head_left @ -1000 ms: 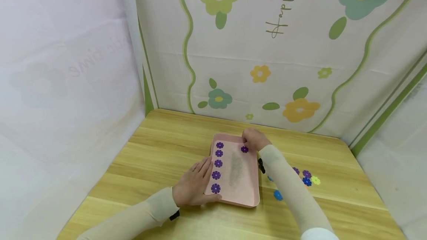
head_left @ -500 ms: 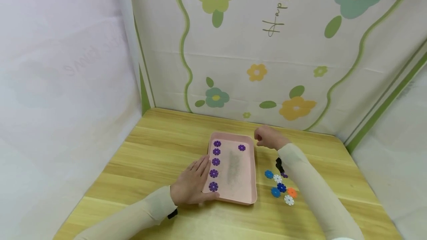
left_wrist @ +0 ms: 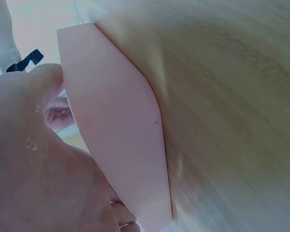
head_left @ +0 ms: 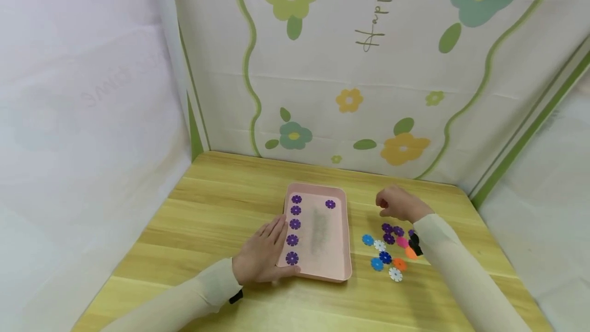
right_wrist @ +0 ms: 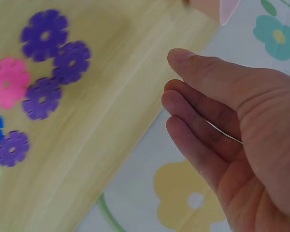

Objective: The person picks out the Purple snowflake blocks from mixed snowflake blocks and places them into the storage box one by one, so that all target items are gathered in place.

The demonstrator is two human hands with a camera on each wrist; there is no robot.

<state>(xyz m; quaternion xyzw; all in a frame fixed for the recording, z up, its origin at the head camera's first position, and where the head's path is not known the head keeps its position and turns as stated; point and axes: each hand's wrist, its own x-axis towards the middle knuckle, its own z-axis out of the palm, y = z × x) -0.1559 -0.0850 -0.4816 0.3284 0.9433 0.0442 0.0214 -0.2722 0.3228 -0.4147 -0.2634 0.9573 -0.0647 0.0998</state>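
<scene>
A pink rectangular tray (head_left: 333,252) lies on the table. Along its left side runs a column of several purple snowflake discs (head_left: 295,224); one more purple disc (head_left: 330,204) lies in its far right corner. My left hand (head_left: 260,255) rests on the near left corner, fingers straight along the left rim and thumb along the near rim. In the left wrist view the tray's outer wall (left_wrist: 116,116) shows beside that hand. My right hand (head_left: 401,204) hovers right of the tray, fingers loosely bent, holding nothing. Nearest it on the table are several purple discs (right_wrist: 71,62).
Right of the tray, loose discs lie on the wooden table (head_left: 221,188): blue discs (head_left: 377,264), white discs (head_left: 395,274), orange discs (head_left: 399,264) and a pink disc (right_wrist: 8,83). A flower-printed cloth (head_left: 318,65) stands behind the table.
My right hand has left the purple disc in the tray's far right corner and moved right, over the table beyond the tray. The left hand stays on the tray.
</scene>
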